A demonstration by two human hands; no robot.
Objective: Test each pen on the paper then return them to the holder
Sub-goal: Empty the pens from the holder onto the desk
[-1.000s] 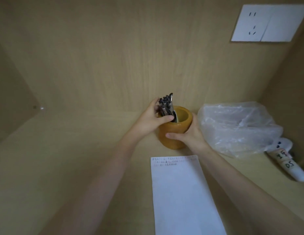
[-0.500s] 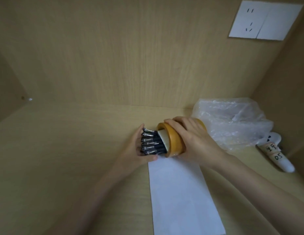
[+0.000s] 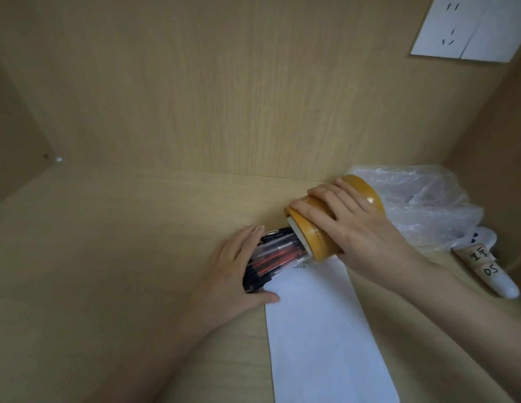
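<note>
Gripping the tipped holder point(image 3: 319, 244), right hand point(image 3: 349, 228) leaves pens point(image 3: 279, 253) butting the flat left hand point(image 3: 233, 274) at the paper point(image 3: 320, 330) corner.

Yellow holder point(image 3: 322, 247) tipped on its side, gripped by right hand point(image 3: 358, 228), pens point(image 3: 271, 257) partly out against left hand point(image 3: 236, 274), over paper point(image 3: 320, 330).

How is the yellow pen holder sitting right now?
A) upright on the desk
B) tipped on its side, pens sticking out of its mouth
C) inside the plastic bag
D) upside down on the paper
B: the right hand grips the holder tipped sideways, its mouth facing the left hand, and the pens stick out toward that hand.
</note>
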